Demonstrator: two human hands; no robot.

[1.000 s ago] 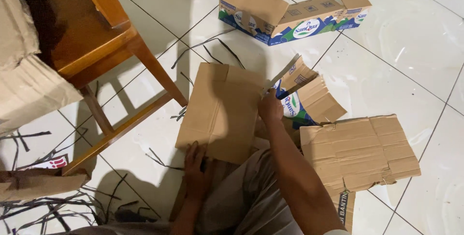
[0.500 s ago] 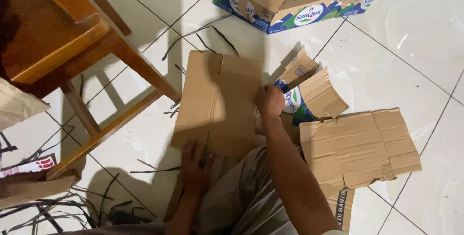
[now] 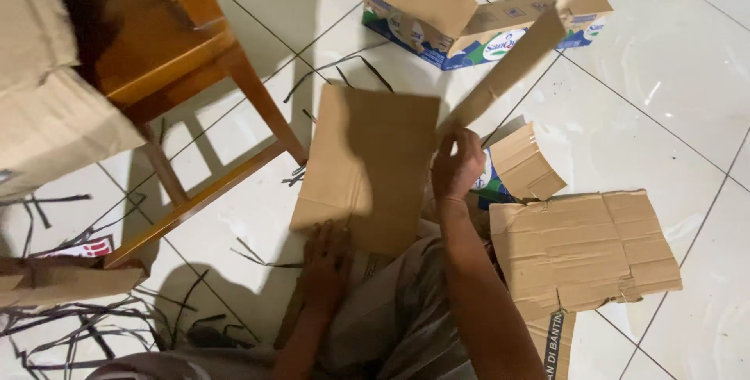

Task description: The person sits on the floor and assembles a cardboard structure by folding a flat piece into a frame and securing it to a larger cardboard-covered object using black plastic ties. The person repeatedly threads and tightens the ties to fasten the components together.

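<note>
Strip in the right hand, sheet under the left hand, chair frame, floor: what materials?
Strip, held by the right hand: brown corrugated cardboard by the look, matte, straight-edged.
Sheet, under the left hand: same matte brown board, with a fold crease.
Chair frame: probably wood, orange-brown, slightly glossy.
Floor: likely glazed ceramic tile, whitish, with grout lines and reflections.
</note>
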